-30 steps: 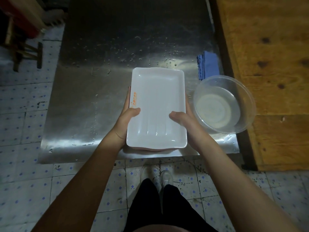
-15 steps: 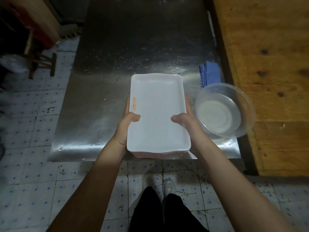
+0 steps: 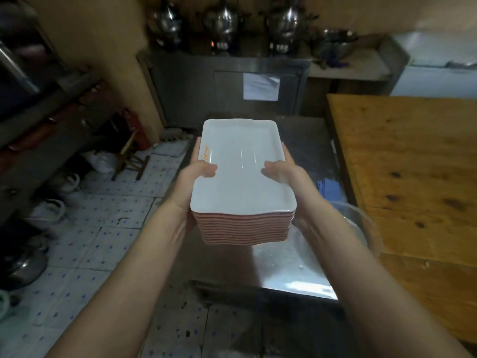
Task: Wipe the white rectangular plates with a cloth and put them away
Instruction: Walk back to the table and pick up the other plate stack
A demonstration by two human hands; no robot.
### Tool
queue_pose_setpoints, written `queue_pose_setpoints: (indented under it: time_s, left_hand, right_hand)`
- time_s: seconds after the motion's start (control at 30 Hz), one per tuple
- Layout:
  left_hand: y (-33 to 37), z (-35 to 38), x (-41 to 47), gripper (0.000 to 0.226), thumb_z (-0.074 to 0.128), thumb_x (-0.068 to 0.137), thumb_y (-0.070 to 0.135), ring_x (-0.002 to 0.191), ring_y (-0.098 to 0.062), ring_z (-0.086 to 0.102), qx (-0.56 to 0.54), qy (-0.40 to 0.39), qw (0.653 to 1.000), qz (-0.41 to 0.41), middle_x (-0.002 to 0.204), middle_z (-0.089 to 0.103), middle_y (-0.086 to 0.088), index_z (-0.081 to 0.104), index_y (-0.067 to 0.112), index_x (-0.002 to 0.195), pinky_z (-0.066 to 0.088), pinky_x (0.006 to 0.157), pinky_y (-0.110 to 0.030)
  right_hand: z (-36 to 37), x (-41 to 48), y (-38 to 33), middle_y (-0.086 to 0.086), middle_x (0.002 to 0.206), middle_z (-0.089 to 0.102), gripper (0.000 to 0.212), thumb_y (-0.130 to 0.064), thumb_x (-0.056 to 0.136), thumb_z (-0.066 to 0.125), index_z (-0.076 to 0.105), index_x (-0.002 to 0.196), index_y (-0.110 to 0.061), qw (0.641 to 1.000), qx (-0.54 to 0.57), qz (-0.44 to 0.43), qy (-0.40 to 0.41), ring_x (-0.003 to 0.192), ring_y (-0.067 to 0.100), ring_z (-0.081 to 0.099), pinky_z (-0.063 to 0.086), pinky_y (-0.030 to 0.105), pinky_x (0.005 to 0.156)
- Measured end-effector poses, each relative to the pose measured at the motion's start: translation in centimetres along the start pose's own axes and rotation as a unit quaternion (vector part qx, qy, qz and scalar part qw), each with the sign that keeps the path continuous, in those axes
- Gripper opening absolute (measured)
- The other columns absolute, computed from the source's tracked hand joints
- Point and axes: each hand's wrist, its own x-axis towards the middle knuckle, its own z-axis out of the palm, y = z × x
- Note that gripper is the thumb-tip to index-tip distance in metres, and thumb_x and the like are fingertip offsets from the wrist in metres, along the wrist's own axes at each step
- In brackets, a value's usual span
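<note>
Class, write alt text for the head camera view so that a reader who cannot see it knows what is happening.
Two bare hands, left hand and right hand, hold a stack of white rectangular plates lifted above a steel table. A blue cloth and a clear bowl sit at the right, beside a wooden table.

A single head-worn wide-angle camera looks forward and down, close over the steel counter [image 3: 291,270], toward the far kettles [image 3: 224,24].

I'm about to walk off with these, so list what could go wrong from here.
1. The stack of plates is tall and held only at its sides by the left hand and right hand; a loosened grip could let plates slide.
2. The steel table looks wet, so hands may be slippery.
3. Clutter on the tiled floor could trip you.
</note>
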Motion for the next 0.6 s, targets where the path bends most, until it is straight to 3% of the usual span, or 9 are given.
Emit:
queue_pose_setpoints:
  time_s: [0.1, 0.2, 0.27, 0.4, 0.6]
  left_hand:
    - [3.8, 0.6, -1.5, 0.051, 0.042, 0.070, 0.004, 0.085, -0.021, 0.069, 0.007, -0.002, 0.999, 0.046, 0.102, 0.071, 0.000, 0.055, 0.025, 0.114, 0.056, 0.064, -0.031]
    - [8.0, 0.8, -3.0, 0.043, 0.034, 0.082, 0.000, 0.076, -0.023, 0.069, 0.032, 0.010, 0.998, 0.054, 0.101, 0.066, -0.010, 0.052, 0.010, 0.119, 0.058, 0.064, -0.030]
    - [10.6, 0.4, -3.9, 0.043, 0.035, 0.083, 0.003, 0.070, -0.022, 0.069, 0.039, 0.020, 0.997, 0.057, 0.095, 0.068, -0.011, 0.051, 0.007, 0.123, 0.057, 0.058, -0.027]
    - [15.6, -1.6, -5.0, 0.035, 0.040, 0.085, 0.008, 0.060, -0.019, 0.069, 0.036, 0.033, 0.995, 0.081, 0.074, 0.073, -0.006, 0.054, 0.006, 0.116, 0.053, 0.048, -0.022]
    - [22.7, -8.1, -5.5, 0.030, 0.052, 0.082, 0.020, 0.066, -0.021, 0.071, 0.063, 0.025, 0.992, 0.104, 0.081, 0.074, -0.008, 0.059, 0.011, 0.110, 0.054, 0.053, -0.025]
  right_hand:
    - [1.9, -0.7, -3.3, 0.007, 0.130, 0.054, 0.057, -0.006, 0.090, 0.049, 0.036, 0.139, -0.032, 0.998, 0.033, -0.020, -0.041, 0.106, 0.033, 0.062, 0.056, 0.042, 0.083]
    - [4.4, -1.6, -6.6, 0.009, 0.112, 0.065, 0.040, -0.006, 0.091, 0.047, 0.047, 0.126, -0.026, 0.994, 0.074, -0.027, -0.075, 0.083, 0.027, 0.072, 0.056, 0.032, 0.060]
    - [6.5, -1.9, -8.5, 0.011, 0.102, 0.067, 0.036, -0.006, 0.091, 0.046, 0.049, 0.126, -0.015, 0.993, 0.085, -0.029, -0.079, 0.068, 0.022, 0.072, 0.054, 0.028, 0.052]
    - [11.3, -2.4, -11.6, 0.012, 0.094, 0.066, 0.039, -0.008, 0.090, 0.049, 0.049, 0.129, -0.009, 0.994, 0.061, -0.039, -0.086, 0.057, 0.019, 0.069, 0.052, 0.025, 0.047]
    - [20.0, -2.3, -14.2, 0.013, 0.088, 0.069, 0.032, -0.016, 0.092, 0.053, 0.050, 0.123, -0.007, 0.995, 0.026, -0.058, -0.080, 0.053, 0.020, 0.068, 0.051, 0.025, 0.044]
